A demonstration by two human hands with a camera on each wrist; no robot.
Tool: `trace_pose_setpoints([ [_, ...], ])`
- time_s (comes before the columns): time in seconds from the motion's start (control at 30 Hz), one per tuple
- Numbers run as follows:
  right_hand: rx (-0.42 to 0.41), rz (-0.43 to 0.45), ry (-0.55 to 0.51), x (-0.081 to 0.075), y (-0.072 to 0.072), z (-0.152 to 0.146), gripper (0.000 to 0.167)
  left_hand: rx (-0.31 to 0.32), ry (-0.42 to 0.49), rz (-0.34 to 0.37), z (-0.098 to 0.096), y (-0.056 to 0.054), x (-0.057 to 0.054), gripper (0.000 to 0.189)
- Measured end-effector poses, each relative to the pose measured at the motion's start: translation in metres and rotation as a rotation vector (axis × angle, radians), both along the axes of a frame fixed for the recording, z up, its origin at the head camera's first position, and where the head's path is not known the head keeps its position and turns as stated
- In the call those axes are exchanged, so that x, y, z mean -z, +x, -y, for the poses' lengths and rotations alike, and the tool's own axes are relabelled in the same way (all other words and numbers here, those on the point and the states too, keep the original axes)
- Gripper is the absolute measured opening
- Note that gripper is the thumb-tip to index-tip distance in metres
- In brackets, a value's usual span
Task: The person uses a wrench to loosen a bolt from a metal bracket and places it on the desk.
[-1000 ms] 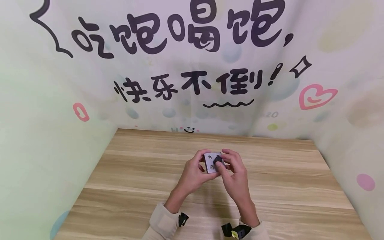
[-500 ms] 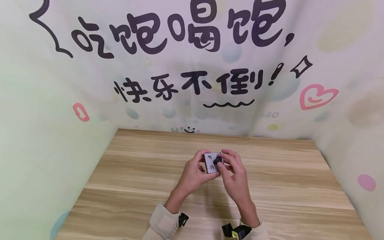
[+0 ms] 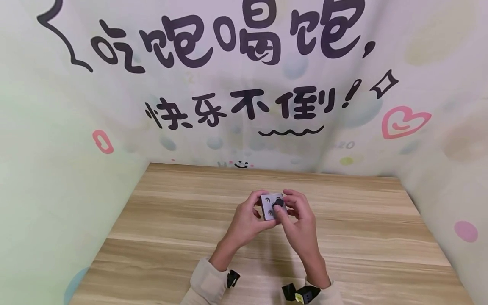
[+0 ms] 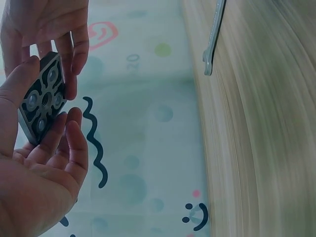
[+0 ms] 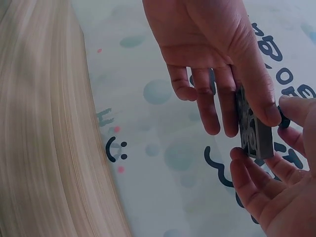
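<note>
A small square grey metal plate (image 3: 267,207) with round holes near its corners is held up between both hands. My left hand (image 3: 245,220) grips it by the edges, thumb on one side and fingers on the other. A black knob (image 3: 279,203) stands out from the plate's middle, and my right hand (image 3: 302,222) pinches it between thumb and index finger. In the left wrist view the plate's back (image 4: 37,112) shows dark recesses round a central hole. The right wrist view catches the knob (image 5: 284,116) between the fingertips, mostly hidden.
A wood-grain table (image 3: 171,212) lies below the hands. Behind it rises a pale printed curtain (image 3: 244,148) with black lettering, and pale walls close both sides. Black camera straps (image 3: 305,293) sit on the cuffs. A thin grey strip (image 4: 215,39) shows in the left wrist view.
The black knob has turned under my right thumb and index finger. The plate has shifted very slightly to the right, and my left hand keeps its grip.
</note>
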State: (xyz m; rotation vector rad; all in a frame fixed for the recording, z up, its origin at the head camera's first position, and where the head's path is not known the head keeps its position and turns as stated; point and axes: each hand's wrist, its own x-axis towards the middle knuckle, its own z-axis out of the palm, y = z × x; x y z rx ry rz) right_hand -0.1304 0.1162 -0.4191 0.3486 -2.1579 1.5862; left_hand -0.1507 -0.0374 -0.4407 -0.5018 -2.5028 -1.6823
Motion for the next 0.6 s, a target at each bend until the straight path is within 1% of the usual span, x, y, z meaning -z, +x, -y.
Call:
trace_pose_setpoints([
  [0.1, -0.01, -0.027, 0.019, -0.009, 0.004, 0.001, 0.018, -0.008, -0.006, -0.007, 0.0, 0.0, 0.0, 0.065],
  [0.37, -0.04, -0.016, 0.019, -0.013, 0.006, 0.0, 0.018, -0.016, -0.006, -0.004, -0.001, -0.001, 0.0, 0.066],
  [0.47, -0.048, -0.017, 0.017, -0.01, 0.005, -0.001, 0.018, -0.017, -0.008, -0.007, -0.001, -0.001, 0.001, 0.067],
  [0.6, -0.053, -0.035, 0.01, 0.006, -0.002, -0.005, 0.022, -0.013, -0.004, -0.011, -0.001, -0.002, 0.001, 0.068],
])
